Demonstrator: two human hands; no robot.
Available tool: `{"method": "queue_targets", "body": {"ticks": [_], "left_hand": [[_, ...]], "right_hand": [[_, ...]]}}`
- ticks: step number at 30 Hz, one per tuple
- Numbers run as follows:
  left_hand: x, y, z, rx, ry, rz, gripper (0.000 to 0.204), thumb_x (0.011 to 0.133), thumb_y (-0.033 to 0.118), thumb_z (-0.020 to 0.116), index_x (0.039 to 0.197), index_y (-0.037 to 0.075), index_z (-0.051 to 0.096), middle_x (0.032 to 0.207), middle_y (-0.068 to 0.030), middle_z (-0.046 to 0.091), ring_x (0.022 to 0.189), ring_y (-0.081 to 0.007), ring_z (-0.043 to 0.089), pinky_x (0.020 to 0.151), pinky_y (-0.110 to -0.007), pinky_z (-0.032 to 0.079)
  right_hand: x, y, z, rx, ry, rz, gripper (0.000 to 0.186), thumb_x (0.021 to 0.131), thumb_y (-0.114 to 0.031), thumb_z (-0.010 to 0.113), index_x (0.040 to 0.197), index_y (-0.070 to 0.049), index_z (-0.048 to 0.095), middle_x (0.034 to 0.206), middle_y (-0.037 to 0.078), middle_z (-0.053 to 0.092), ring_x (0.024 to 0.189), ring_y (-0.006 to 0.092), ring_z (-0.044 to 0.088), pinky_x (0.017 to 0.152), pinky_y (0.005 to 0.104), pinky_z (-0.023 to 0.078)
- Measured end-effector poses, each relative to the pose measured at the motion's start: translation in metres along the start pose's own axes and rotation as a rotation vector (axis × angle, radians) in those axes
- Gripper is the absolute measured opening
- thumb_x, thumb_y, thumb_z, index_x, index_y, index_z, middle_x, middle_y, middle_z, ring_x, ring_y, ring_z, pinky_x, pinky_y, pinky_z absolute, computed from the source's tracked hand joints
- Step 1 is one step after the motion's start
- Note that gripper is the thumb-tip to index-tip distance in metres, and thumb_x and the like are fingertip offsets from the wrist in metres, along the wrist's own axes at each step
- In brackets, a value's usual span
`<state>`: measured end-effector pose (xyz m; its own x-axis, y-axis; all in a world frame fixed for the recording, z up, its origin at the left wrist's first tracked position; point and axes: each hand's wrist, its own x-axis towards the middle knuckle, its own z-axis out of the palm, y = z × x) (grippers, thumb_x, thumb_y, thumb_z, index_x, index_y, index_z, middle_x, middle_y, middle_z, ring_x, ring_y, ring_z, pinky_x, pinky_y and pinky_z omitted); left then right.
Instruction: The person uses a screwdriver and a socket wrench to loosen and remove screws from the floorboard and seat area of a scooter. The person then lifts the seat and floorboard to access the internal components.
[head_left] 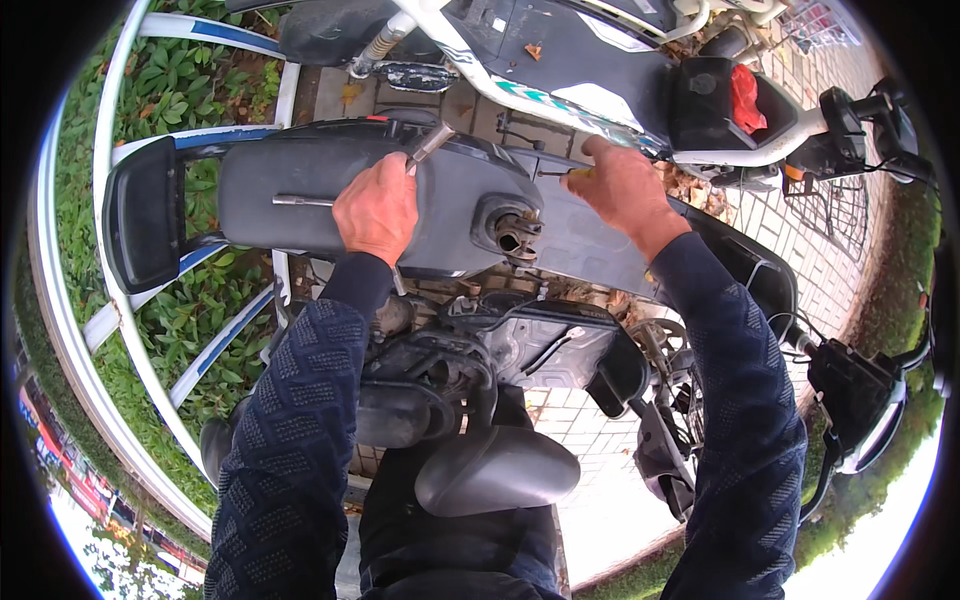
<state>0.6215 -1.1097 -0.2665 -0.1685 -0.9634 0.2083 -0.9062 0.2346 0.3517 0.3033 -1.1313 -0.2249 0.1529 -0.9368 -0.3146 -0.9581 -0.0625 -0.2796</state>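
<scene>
My left hand (378,210) is closed around a metal three-way socket wrench (432,143), whose arms stick out above, to the left and below the fist. It is held over the dark grey seat (270,225) of a scooter. My right hand (630,192) is closed on what looks like a screwdriver (551,173), its thin shaft pointing left and a bit of yellow showing at the fingers. Between the hands, at the front of the seat, sits a dirty metal part (516,236) with a round opening, resembling a carburetor.
Nearer me stands another scooter with its engine (430,370) exposed and a dark saddle (497,470). Beyond, a white scooter (600,110) holds a red bag (746,98) in its front box. White and blue railings (130,290) run along the left, before shrubs. Fallen leaves lie on brick paving.
</scene>
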Motion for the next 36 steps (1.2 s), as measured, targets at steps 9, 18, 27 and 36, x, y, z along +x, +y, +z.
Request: {"method": "queue_targets", "body": {"ticks": [9, 18, 27, 36], "left_hand": [[0.0, -0.001, 0.001, 0.014, -0.009, -0.001, 0.014, 0.092, 0.015, 0.071, 0.102, 0.011, 0.062, 0.085, -0.0083, 0.07, 0.078, -0.0319, 0.068, 0.068, -0.044, 0.054], [-0.002, -0.002, 0.002, 0.008, 0.0, 0.008, 0.014, 0.092, 0.015, 0.071, 0.103, 0.011, 0.062, 0.086, -0.0083, 0.07, 0.078, -0.0325, 0.068, 0.068, -0.045, 0.054], [-0.001, -0.001, 0.004, 0.033, 0.006, 0.004, 0.013, 0.096, 0.021, 0.069, 0.103, 0.012, 0.062, 0.084, -0.0083, 0.07, 0.077, -0.0331, 0.068, 0.068, -0.045, 0.053], [-0.002, -0.001, 0.005, 0.049, 0.02, 0.014, 0.012, 0.099, 0.023, 0.067, 0.104, 0.013, 0.062, 0.08, -0.0091, 0.069, 0.075, -0.033, 0.069, 0.066, -0.046, 0.052]], "right_hand": [[-0.017, 0.01, 0.0, -0.236, -0.16, -0.142, 0.034, 0.098, -0.037, 0.067, 0.097, -0.003, 0.069, 0.089, 0.019, 0.072, 0.088, 0.0382, 0.072, 0.079, 0.0466, 0.058], [-0.024, 0.013, 0.013, -0.087, 0.033, 0.098, 0.028, 0.099, -0.032, 0.067, 0.101, -0.005, 0.064, 0.087, 0.019, 0.07, 0.087, 0.0399, 0.07, 0.077, 0.0485, 0.057], [-0.034, 0.008, 0.019, -0.022, 0.126, -0.249, 0.029, 0.099, -0.031, 0.067, 0.106, -0.005, 0.058, 0.088, 0.015, 0.067, 0.086, 0.0359, 0.071, 0.073, 0.0446, 0.058], [-0.023, 0.012, 0.007, -0.104, 0.01, -0.29, 0.027, 0.101, -0.028, 0.064, 0.107, -0.002, 0.058, 0.089, 0.018, 0.069, 0.086, 0.0387, 0.071, 0.076, 0.0491, 0.058]]}}
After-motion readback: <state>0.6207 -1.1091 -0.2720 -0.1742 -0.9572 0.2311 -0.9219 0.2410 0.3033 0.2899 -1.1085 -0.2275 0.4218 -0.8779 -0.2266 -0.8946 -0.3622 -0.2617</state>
